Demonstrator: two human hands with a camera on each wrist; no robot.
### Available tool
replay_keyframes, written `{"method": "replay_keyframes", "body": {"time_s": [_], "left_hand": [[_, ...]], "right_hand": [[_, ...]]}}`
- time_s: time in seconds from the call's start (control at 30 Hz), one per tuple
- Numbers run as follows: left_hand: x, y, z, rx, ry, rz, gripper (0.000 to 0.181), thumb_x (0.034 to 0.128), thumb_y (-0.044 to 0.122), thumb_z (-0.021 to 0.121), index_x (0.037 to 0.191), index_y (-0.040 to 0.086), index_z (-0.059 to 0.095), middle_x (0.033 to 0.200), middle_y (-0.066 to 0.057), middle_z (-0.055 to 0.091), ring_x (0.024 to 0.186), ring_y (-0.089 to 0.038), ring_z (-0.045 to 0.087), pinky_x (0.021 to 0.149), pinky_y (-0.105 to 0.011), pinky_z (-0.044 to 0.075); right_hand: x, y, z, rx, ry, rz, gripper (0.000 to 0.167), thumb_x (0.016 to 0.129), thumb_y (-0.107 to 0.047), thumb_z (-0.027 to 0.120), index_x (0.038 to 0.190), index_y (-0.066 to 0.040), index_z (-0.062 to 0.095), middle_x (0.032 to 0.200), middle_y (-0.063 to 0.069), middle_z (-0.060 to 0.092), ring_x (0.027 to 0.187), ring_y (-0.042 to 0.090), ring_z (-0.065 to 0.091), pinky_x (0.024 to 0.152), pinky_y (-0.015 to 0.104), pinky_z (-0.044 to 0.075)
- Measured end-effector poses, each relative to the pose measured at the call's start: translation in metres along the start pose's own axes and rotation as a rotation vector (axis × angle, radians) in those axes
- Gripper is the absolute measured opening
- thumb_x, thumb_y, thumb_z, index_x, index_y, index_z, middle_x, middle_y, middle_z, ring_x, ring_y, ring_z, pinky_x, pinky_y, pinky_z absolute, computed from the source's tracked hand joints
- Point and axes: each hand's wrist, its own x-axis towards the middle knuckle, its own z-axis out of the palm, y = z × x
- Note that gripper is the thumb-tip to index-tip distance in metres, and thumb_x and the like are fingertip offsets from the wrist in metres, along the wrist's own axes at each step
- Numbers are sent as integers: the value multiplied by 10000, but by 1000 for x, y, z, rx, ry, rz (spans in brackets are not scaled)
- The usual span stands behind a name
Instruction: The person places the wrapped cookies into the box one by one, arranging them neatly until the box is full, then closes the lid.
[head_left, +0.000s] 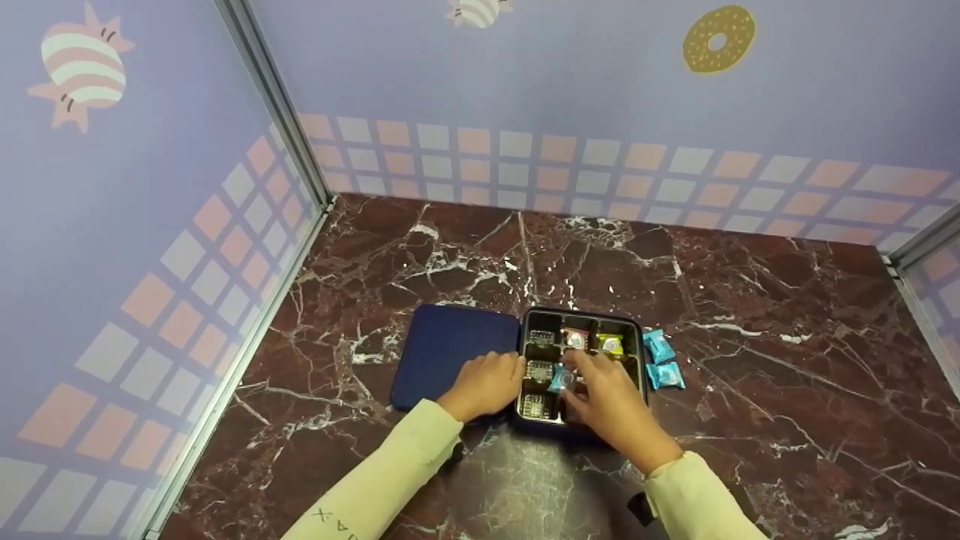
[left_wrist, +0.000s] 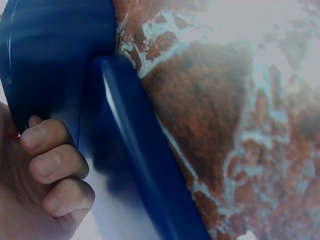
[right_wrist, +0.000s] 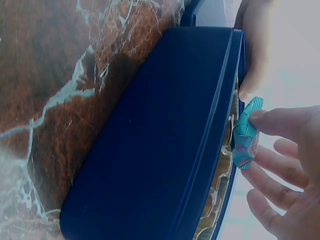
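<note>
On a dark marbled worktop (head_left: 757, 397) sits an open blue tin (right_wrist: 150, 125), its lid (head_left: 457, 345) lying just to the left. Inside is a tray (head_left: 537, 406) of square compartments. In the back row a red sweet (head_left: 575, 340) fills the middle compartment and a yellow sweet (head_left: 611, 345) the right one; the three compartments down the left side hold nothing. The right hand (head_left: 606, 394) pinches a wrapped blue sweet (head_left: 562, 379) between thumb and fingertips, over the tray near the divider between the left and middle compartments of the middle row. The left hand (head_left: 487, 384), fingers curled, is at the tin's left edge; whether it grips the rim cannot be told. Two more blue sweets, a back one (head_left: 658, 346) and a front one (head_left: 666, 375), lie just right of the tin. The step looks to be seating the held sweet in one compartment. To do it well, it should be centred clear of the divider, turned so its twisted ends miss the walls, then lowered until it meets the bottom before the pinch is loosened. A light touch should spare the wrapper, and the left hand would do best to steady the tin without crossing the compartments.
</note>
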Motion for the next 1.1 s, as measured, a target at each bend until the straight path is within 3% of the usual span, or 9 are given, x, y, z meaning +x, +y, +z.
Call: {"method": "replay_keyframes", "body": {"time_s": [0.33, 0.8, 1.1], "left_hand": [[-1, -1, 2, 15, 14, -8, 430, 1040, 313, 309, 681, 171, 498, 675, -48, 586, 701, -310, 656, 592, -465, 497], [-2, 0, 0, 21, 19, 11, 409, 1041, 301, 323, 687, 174, 484, 635, -17, 527, 640, -271, 625, 553, -425, 470], [-1, 0, 1, 20, 27, 13, 411, 1038, 297, 323, 702, 160, 514, 673, -52, 585, 679, -296, 648, 571, -446, 485]], "right_hand": [[-1, -8, 3, 10, -45, -40, 442, 731, -177, 837, 1095, -130, 591, 960, 38, 697, 866, 233, 636, 812, 416, 452], [-2, -13, 8, -1, -77, -103, 463, 730, -204, 840, 1108, -149, 579, 1029, 10, 711, 884, 188, 654, 819, 385, 447], [-2, -15, 12, 28, -113, -90, 437, 749, -181, 825, 1125, -137, 606, 1033, 24, 690, 953, 218, 633, 862, 449, 494]]}}
